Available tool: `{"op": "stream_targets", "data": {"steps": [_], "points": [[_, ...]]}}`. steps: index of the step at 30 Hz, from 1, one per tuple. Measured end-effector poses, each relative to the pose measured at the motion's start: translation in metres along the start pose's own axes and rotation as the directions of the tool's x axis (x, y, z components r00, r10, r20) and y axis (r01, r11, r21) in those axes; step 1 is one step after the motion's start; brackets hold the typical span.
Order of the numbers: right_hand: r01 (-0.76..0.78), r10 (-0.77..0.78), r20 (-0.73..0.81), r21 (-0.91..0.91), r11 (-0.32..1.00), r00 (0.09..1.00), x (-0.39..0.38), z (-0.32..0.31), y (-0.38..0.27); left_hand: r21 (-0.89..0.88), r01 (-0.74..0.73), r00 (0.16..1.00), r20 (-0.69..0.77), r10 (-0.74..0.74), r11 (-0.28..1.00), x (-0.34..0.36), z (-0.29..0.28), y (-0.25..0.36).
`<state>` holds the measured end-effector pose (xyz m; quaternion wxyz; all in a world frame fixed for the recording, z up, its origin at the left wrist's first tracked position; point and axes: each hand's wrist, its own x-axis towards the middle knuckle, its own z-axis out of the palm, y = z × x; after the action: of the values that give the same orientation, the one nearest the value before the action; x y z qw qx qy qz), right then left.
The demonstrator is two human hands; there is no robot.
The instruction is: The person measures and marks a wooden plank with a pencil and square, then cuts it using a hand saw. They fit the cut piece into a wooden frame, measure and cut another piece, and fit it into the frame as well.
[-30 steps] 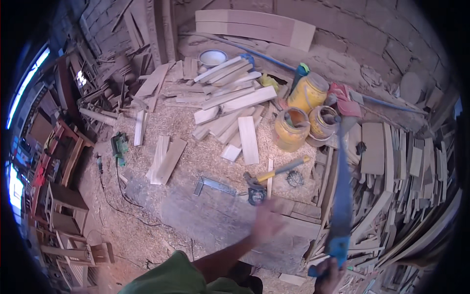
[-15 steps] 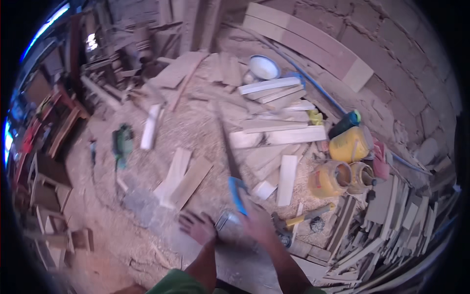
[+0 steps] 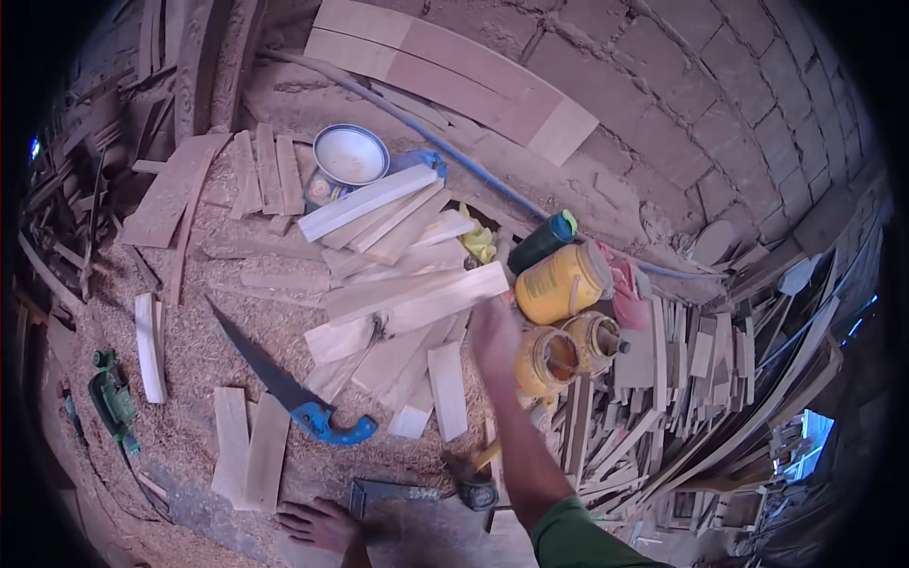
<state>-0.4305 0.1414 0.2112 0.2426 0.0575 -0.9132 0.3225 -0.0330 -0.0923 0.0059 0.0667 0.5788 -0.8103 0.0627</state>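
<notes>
My left hand (image 3: 317, 525) lies with spread fingers on the bench (image 3: 440, 521), beside a metal try square (image 3: 393, 492). My right hand (image 3: 494, 346) is blurred, stretched forward to the right end of a pale plank (image 3: 417, 310) on the wood pile, left of two open yellow jars (image 3: 544, 374); I cannot tell whether it grips anything. A handsaw with blue handle (image 3: 331, 426) lies on the sawdust, left of the pile. A hammer (image 3: 459, 464) and a black tape measure (image 3: 478, 492) sit near my right forearm. Loose boards (image 3: 265, 445) lie below the saw.
A green power tool (image 3: 114, 402) with cords is at the left. A bowl (image 3: 350, 154), a dark green bottle (image 3: 540, 241) and a lidded yellow container (image 3: 559, 284) stand toward the back. Stacked offcuts (image 3: 701, 360) fill the right; a blue pipe (image 3: 426, 133) runs along the block wall.
The saw, in my right hand earlier, now lies on the sawdust. That hand has let go and reached right and forward to the planks. The view has turned, too.
</notes>
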Motion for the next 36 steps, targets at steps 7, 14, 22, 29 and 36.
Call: {"op": "stream_targets", "data": {"steps": [7, 14, 22, 29, 36], "points": [[0.159, -0.004, 0.426, -0.328, 0.931, 0.905, 0.122, 0.022, 0.178, 0.000, 0.002, 0.997, -0.076, -0.002, 1.000, -0.004, 0.007, -0.001], [0.207, 0.173, 0.687, -0.433, 0.877, 0.706, 0.148, 0.018, 0.292, -0.031, -0.038, 0.999, 0.034, 0.039, 0.999, -0.024, -0.004, 0.016], [0.139, 0.174, 0.564, -0.468, 0.873, 0.807, 0.134, 0.028, 0.260, -0.037, -0.050, 0.999, 0.018, 0.051, 0.998, -0.015, -0.010, 0.012], [0.024, 0.314, 0.563, -0.511, 0.859, 0.765, 0.132, 0.030, 0.214, 0.003, -0.038, 0.998, 0.050, 0.038, 0.999, -0.011, -0.013, 0.008], [0.061, 0.288, 0.510, -0.562, 0.825, 0.810, 0.128, 0.014, 0.226, -0.044, -0.035, 0.998, 0.042, 0.037, 0.998, -0.015, -0.015, 0.016]]}}
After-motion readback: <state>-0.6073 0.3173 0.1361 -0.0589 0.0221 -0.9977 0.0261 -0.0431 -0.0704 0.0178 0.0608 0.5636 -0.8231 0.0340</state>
